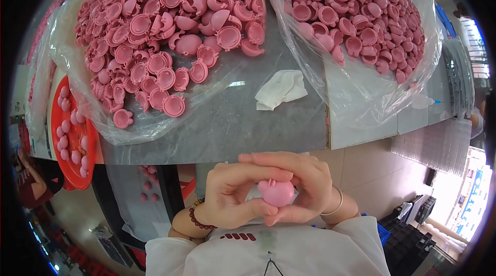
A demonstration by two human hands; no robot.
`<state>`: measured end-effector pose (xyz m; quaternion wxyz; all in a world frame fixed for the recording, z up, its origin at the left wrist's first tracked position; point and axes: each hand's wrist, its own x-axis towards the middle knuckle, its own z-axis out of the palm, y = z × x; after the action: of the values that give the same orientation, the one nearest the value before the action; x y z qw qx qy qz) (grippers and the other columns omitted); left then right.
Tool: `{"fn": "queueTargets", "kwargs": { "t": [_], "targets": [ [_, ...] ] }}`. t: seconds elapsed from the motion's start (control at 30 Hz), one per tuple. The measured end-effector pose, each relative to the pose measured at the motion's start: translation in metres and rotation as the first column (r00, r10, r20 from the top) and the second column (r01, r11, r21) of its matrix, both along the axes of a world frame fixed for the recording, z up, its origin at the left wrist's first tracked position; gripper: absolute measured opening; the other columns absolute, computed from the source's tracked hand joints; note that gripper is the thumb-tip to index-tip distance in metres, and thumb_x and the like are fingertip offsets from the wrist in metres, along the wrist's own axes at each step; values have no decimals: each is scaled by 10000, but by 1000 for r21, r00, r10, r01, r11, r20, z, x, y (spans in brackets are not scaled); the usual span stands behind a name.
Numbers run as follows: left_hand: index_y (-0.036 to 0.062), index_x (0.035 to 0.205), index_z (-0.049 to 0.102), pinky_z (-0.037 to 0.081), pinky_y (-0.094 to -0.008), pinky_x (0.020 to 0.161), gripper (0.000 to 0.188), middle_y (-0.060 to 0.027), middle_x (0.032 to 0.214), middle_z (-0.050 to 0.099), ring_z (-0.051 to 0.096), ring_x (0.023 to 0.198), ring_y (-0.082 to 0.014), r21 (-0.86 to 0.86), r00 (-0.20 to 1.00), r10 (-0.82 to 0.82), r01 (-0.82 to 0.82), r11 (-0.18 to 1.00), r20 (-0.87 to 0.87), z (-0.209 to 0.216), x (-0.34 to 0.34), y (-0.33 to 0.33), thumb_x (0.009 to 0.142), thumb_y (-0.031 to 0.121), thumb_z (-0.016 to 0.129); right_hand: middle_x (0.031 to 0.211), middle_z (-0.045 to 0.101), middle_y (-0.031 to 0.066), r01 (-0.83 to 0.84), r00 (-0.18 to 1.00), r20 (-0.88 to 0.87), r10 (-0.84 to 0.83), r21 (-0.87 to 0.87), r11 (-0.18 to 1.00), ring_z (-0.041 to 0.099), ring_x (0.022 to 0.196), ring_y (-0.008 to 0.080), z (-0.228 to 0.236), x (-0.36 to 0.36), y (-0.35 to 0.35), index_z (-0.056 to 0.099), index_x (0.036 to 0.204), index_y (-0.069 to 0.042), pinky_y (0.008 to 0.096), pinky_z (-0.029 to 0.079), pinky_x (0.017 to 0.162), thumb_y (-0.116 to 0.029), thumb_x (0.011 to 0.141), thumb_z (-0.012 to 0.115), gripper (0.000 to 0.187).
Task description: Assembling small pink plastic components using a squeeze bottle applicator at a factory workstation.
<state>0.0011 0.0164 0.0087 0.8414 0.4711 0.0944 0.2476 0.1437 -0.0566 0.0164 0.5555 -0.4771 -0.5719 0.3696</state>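
Note:
Just off the front edge of the table, both hands close round one small pink plastic ball (pixel 278 193) with little nubs on its top. My left hand (pixel 232 193) pinches it from the left between thumb and fingers. From the other side my right hand (pixel 310 185) curls over it, thumb below and fingers above. Most of the ball's surface faces up between the thumbs; its underside is hidden. A big heap of pink half shells (pixel 155 28) lies on the grey table (pixel 227 121) beyond my hands, several of them showing their hollow insides.
A second heap of pink shells (pixel 356 7) sits on see-through plastic sheeting (pixel 372 105) at the far right. Between the heaps lies a crumpled white cloth (pixel 281 90). At the left edge, a red tray (pixel 90 147) carries several pink balls. Another person (pixel 36 183) shows at far left.

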Motion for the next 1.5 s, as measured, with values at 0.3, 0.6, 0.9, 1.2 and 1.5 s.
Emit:
{"fn": "queueTargets", "kwargs": {
  "t": [0.3,0.6,0.9,1.2,1.5],
  "targets": [
    [-60,1077,513,457,-292,777,415,-113,954,597,584,870,-182,-322,962,-212,258,911,172,-13,-4,0,813,245,611,956,601,225,76,993,71,-95,225,971,608,906,278,2,3,10,519,1052,85,347,473,803,-353,639,756,647],
    [39,1093,451,431,-320,785,752,-65,1008,520,518,935,-171,-483,945,-309,222,847,-107,-6,-4,-12,669,649,570,922,603,126,-99,995,26,96,196,976,592,874,269,3,8,6,575,929,-3,482,363,934,-183,652,732,366],
    [-6,1097,478,392,-295,830,499,-80,1022,513,486,976,-172,-434,952,-299,299,850,72,-11,-5,1,857,431,482,950,584,152,55,967,228,-115,257,965,575,900,301,-3,10,2,581,893,-11,467,425,868,-308,661,730,406],
    [-14,1054,520,392,-282,798,275,-90,993,552,502,870,-161,945,63,993,-317,-76,101,14,-127,118,885,193,456,1187,421,168,947,45,83,-996,313,69,445,1096,274,-24,184,-95,418,1155,9,370,396,887,-234,843,549,417],
    [22,1164,496,394,-289,872,319,-118,1172,513,506,1060,-215,938,-50,998,341,55,-40,-5,-197,158,887,172,447,1189,446,161,973,-15,491,-871,207,100,511,1011,236,-23,219,-101,368,1229,32,312,408,859,-194,771,650,584]
  ]
}}
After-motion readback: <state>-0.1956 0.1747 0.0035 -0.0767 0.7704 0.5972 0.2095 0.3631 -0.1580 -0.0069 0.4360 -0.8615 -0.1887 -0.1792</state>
